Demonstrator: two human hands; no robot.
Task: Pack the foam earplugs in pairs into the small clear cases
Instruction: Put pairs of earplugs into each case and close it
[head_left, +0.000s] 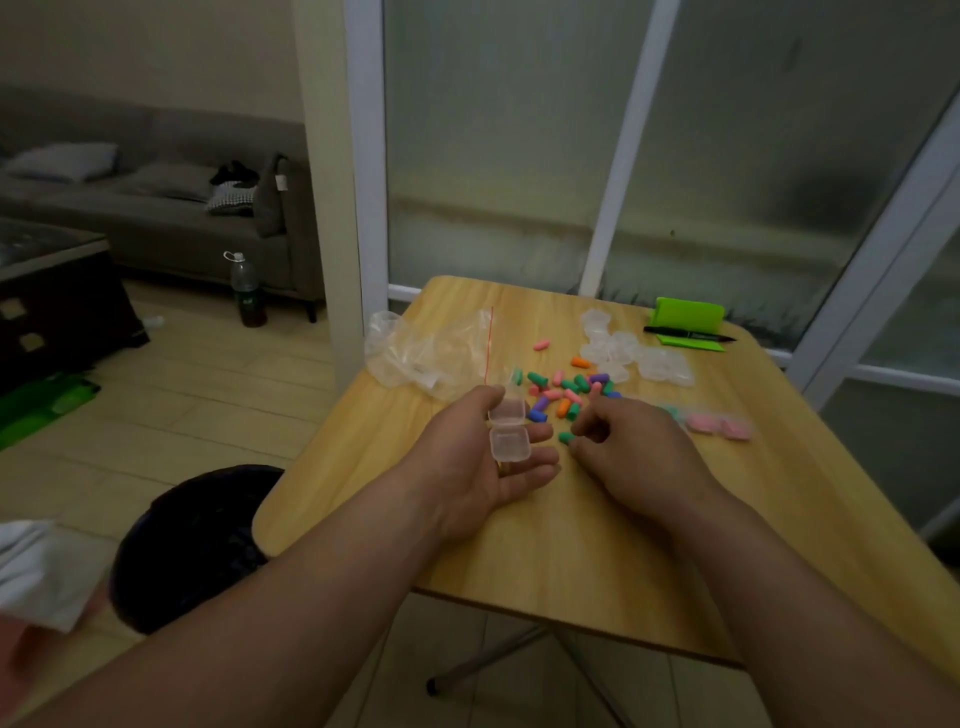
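Filling step: the left hand (483, 467), palm up, holds an open small clear plastic hinged case (509, 434) between thumb and fingers. Just beside it, the right hand (634, 457) pinches a green foam earplug (565, 438) in curled fingertips, near the loose pile of multicoloured foam earplugs (569, 389). The next move probably calls for dropping that plug into the case's lower half and then finding its match; the setting is a frosted glass partition (519, 156), a grey sofa (156, 223) and the light wooden table (597, 545).

Wooden table (571, 545) bears loose earplugs (537, 378), clear cases (618, 348), plastic bags (415, 348), a pen (685, 333).
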